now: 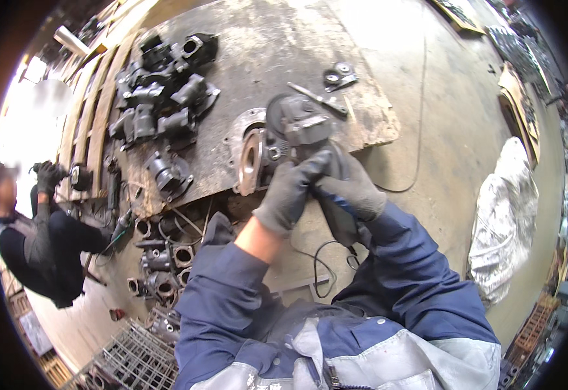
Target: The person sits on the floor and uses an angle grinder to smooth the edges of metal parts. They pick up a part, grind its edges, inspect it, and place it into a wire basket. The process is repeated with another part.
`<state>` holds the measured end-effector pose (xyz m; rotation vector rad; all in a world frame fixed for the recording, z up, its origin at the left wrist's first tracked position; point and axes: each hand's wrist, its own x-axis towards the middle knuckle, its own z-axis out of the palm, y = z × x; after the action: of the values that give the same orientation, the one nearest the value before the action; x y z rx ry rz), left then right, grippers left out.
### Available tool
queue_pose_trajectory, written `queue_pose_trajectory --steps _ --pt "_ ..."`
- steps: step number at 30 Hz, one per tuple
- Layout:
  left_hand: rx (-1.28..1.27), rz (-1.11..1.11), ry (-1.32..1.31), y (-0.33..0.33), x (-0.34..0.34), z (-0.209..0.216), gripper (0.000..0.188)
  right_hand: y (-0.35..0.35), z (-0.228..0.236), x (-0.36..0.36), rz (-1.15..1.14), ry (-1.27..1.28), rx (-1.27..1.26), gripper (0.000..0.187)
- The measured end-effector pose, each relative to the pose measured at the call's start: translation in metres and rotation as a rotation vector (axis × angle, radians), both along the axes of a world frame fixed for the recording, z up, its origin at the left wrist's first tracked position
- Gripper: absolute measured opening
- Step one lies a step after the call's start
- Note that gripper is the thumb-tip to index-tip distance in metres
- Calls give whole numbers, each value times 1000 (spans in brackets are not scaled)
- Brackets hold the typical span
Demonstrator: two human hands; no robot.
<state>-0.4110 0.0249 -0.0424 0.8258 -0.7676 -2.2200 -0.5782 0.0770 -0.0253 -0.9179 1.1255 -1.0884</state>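
A dark angle grinder (300, 123) is gripped in both gloved hands, left hand (288, 192) and right hand (355, 188) closed around its body, apparently to steady it over the flanged metal casting (251, 159) propped on edge on the counter (264, 45). Roughly eight dark castings (160, 97) are heaped at the counter's far left, seemingly set aside. One co-worker (43, 240) crouches at left.

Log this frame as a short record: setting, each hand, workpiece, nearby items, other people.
Setting: worn workbench, concrete floor
Left hand: grey glove, gripping a dark power tool
Right hand: grey glove, on the same tool
Workpiece: flanged metal casting at tool's tip
Nearby: pile of black castings, wrench
Others: seated person at left
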Motion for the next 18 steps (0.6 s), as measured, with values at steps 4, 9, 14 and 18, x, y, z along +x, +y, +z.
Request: queue_pose_trajectory --steps 4,9,14,18 --pt "144 125 304 -10 1 23 34 -2 19 3 -24 -126 -31 92" --pt "-45 186 288 -23 10 37 47 6 17 7 -7 -78 38 92" --pt "-161 196 19 -26 11 25 57 17 11 18 42 428 72 84" --pt "-190 145 66 -21 12 20 55 15 17 14 -47 -237 135 68"
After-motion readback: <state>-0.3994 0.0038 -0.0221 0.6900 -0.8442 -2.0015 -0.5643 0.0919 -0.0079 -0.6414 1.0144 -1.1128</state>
